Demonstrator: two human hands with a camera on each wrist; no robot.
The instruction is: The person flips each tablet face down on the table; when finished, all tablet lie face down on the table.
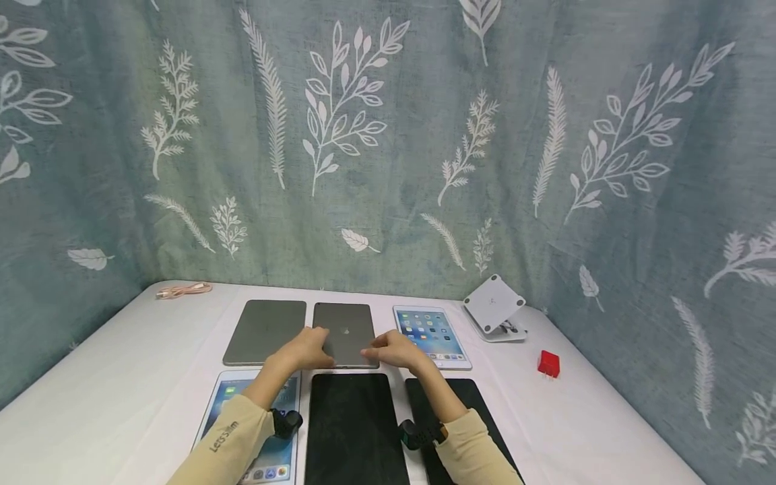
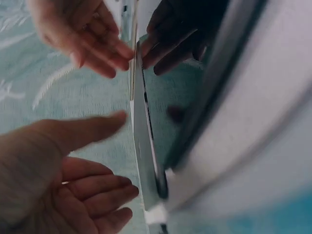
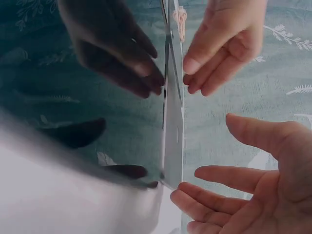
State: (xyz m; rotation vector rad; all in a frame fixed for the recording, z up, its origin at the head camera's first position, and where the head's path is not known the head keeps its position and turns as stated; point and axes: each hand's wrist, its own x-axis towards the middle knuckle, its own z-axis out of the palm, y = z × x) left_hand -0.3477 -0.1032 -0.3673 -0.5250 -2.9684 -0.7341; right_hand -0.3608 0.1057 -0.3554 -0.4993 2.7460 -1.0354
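Six tablets lie in two rows on the white table (image 1: 121, 377). My left hand (image 1: 310, 347) and right hand (image 1: 388, 350) hover over the near edge of the grey face-down tablet (image 1: 347, 323) in the middle of the back row. In the left wrist view my left hand (image 2: 117, 161) is open, thumb stretched out, beside the tablet's thin edge (image 2: 141, 146). The right wrist view shows my right hand (image 3: 209, 158) open just beside that edge (image 3: 173, 126), with the left hand's fingers (image 3: 195, 80) at the far side. Neither hand grips the tablet.
Another grey face-down tablet (image 1: 263, 330) lies to the left and a lit tablet (image 1: 432, 333) to the right. The front row has a lit tablet (image 1: 285, 404) and two dark ones (image 1: 354, 424) (image 1: 469, 397). A pink cable (image 1: 184, 290), a white stand (image 1: 494, 306) and a red cube (image 1: 548, 364) sit nearby.
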